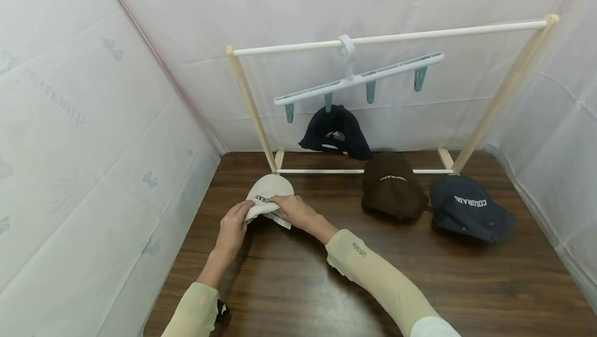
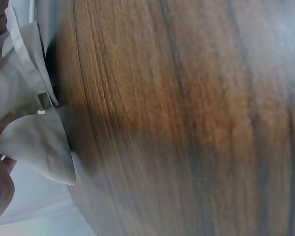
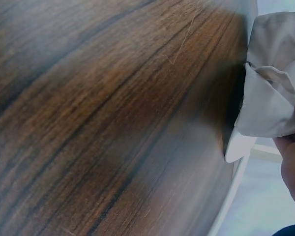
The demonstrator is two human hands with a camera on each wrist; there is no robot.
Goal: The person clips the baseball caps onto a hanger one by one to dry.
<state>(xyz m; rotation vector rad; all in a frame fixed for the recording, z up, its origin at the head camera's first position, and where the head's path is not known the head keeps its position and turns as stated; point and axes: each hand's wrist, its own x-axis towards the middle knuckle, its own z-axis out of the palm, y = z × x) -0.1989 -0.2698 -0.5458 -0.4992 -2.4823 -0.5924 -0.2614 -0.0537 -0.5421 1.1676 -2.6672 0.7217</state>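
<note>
While the left hand (image 1: 233, 223) pinches the near-left side of the white cap (image 1: 275, 185), near the left edge of the table (image 1: 289, 280) and toward its far-left corner, the right hand (image 1: 297, 211) grips the near-right side. Both holds narrow, fabric between thumb and fingers; cap's lettering partly covered. Left-wrist view: strap and small buckle slot on the white cloth. Rack (image 1: 251, 106) of pale wood stands along the table's far edge; light-blue hanger (image 1: 396, 70) on its top bar, left end lower. Black cap (image 1: 356, 132) hangs from the second clip (image 1: 328, 100) from left. Brown cap (image 1: 392, 192) sits near the far edge, right of middle; dark blue cap (image 1: 466, 215) just beside it, toward the right edge. Lettering on both.
</note>
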